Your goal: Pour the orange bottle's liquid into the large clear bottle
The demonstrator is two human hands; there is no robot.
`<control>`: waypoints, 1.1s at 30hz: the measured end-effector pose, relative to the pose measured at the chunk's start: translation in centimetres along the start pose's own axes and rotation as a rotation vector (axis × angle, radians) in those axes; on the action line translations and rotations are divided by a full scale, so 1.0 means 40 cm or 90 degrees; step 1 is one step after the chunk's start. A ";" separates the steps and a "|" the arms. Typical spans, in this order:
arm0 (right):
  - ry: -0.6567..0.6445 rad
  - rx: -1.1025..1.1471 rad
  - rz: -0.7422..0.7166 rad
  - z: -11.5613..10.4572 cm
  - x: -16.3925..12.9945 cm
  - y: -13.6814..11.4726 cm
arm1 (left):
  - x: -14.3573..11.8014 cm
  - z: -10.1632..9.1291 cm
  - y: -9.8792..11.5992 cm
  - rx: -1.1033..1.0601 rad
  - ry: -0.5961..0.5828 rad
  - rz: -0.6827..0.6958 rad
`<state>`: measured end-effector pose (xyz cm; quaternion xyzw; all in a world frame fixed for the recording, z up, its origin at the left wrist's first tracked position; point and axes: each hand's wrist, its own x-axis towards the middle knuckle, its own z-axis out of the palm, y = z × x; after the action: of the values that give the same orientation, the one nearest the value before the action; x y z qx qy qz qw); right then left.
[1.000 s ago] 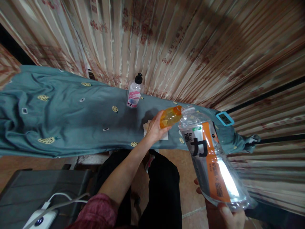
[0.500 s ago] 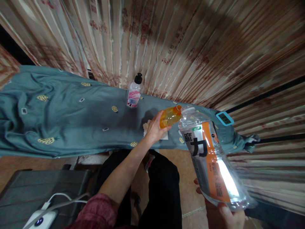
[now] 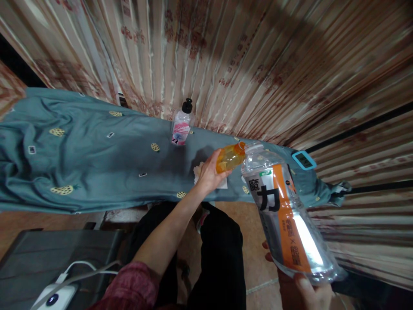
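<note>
Hardly anything has shifted over the last second: you're holding the same pose, just a slight drift of the view. Your left hand (image 3: 209, 174) is wrapped around the small yellow bottle (image 3: 230, 158), which lies tilted with its orange neck pointing right, above the cloth-covered desk (image 3: 112, 159). Your right hand (image 3: 308, 292) grips the big clear bottle (image 3: 284, 215) near its base, thumb on the near side, some fingers hidden behind it. That bottle slants, base toward you, mouth up against the yellow one's neck in view; can't tell if the rims truly touch, or if any liquid is passing. So, for the work in hand, the two necks look lined up and steady, with no visible progress between pictures. The pink-labelled bottle (image 3: 181, 128) stands upright, black cap on, near the curtain (image 3: 206, 64). White paper (image 3: 222, 184) sits partly under your left hand in view, the blue-rimmed timer (image 3: 304, 160) at the desk's right end, digits too blurred to read.
</note>
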<state>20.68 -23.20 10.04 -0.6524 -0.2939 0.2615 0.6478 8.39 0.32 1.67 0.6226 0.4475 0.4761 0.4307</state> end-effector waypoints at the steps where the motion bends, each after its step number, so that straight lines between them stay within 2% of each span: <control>1: -0.003 -0.009 -0.002 -0.004 0.002 0.003 | 0.000 0.001 -0.001 0.001 0.001 0.000; 8: 0.015 -0.014 0.021 -0.015 0.011 0.014 | 0.001 0.000 -0.001 0.003 0.002 0.009; 20: -0.032 -0.006 0.013 -0.015 0.003 0.016 | 0.001 -0.002 0.004 0.014 -0.001 0.005; 26: 0.004 -0.021 -0.007 -0.028 0.018 0.040 | 0.003 -0.005 0.007 0.020 0.006 0.010; 33: -0.017 -0.042 -0.037 -0.047 0.030 0.057 | 0.012 -0.009 0.020 0.038 0.007 0.005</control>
<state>22.94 -23.60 7.84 -0.6609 -0.3298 0.2411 0.6295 8.22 0.63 2.60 0.6342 0.4613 0.4681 0.4074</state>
